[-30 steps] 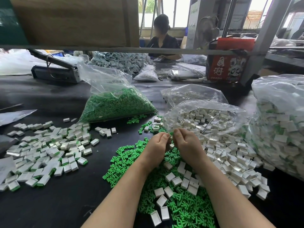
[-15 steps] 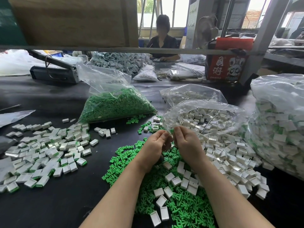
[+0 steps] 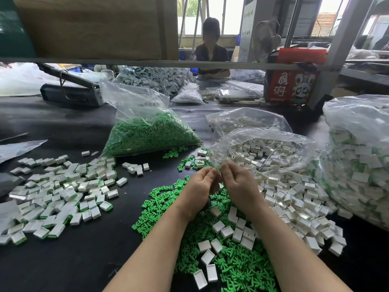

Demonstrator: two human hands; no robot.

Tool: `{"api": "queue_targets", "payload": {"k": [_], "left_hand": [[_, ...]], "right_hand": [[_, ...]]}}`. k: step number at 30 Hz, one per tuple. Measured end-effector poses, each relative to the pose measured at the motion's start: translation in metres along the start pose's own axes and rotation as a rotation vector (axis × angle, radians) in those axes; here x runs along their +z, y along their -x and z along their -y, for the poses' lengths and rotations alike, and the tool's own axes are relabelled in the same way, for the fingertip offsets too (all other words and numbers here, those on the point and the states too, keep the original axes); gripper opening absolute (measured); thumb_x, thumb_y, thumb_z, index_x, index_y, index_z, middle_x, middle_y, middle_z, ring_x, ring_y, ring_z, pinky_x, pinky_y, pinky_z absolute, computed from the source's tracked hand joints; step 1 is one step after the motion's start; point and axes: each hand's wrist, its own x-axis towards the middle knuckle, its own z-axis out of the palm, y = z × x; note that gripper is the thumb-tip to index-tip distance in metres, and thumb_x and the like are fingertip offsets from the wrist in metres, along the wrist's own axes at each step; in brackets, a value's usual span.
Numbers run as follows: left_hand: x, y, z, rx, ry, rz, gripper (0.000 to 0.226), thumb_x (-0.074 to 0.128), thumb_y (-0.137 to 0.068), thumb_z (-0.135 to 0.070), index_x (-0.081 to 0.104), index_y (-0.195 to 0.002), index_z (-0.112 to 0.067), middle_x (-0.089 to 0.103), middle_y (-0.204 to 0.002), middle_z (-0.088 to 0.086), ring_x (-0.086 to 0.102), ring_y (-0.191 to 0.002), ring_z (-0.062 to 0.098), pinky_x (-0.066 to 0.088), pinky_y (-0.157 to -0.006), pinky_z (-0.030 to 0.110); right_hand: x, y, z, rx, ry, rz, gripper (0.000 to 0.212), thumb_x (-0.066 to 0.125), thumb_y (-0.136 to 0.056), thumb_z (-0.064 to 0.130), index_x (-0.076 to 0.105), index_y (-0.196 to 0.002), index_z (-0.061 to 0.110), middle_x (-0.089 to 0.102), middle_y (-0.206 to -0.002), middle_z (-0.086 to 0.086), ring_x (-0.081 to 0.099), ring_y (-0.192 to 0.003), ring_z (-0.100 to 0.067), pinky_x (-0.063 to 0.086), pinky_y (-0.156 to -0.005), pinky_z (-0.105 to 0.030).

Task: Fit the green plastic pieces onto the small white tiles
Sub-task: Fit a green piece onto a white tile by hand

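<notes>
Hands meet above the loose green pieces (image 3: 210, 245): your left hand (image 3: 202, 184) and right hand (image 3: 237, 182) curl fingertip to fingertip (contents hidden, grip undeterminable); white tiles (image 3: 284, 199) lie just right.

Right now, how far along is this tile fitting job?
Done: a spread of fitted tiles lies left. In hand: left hand and right hand meet, fingertips together; what they hold is hidden. Left: loose green pieces, empty white tiles, a full green bag.

Both hands raised together, fingertips meeting: left hand (image 3: 201, 187) curled, right hand (image 3: 237, 182) curled, forearms converging.
</notes>
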Motion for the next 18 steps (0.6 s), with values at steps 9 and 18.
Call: {"api": "queue_targets", "payload": {"k": [9, 18], "left_hand": [[-0.0001, 0.0002, 0.0023, 0.042, -0.083, 0.064, 0.024, 0.038, -0.106, -0.014, 0.061, -0.098, -0.015, 0.066, -0.067, -0.022, 0.06, -0.068, -0.011, 0.047, -0.066, 0.009], [-0.0012, -0.0004, 0.0031, 0.051, -0.218, 0.052, 0.024, 0.038, -0.106, -0.02, 0.062, -0.1, -0.019, 0.06, -0.093, 0.004, 0.055, -0.088, 0.014, 0.047, -0.081, 0.026]], "right_hand": [[-0.0024, -0.0017, -0.0053, 0.074, -0.007, 0.089, 0.033, 0.044, -0.102, 0.019, 0.054, -0.072, 0.013, 0.048, -0.061, 0.004, 0.041, -0.057, -0.011, 0.034, -0.057, -0.031], [-0.0015, -0.0003, -0.0035, 0.038, 0.161, 0.141, 0.031, 0.042, -0.1, 0.017, 0.057, -0.074, 0.011, 0.059, -0.071, -0.005, 0.054, -0.07, -0.023, 0.042, -0.067, -0.042]]}}
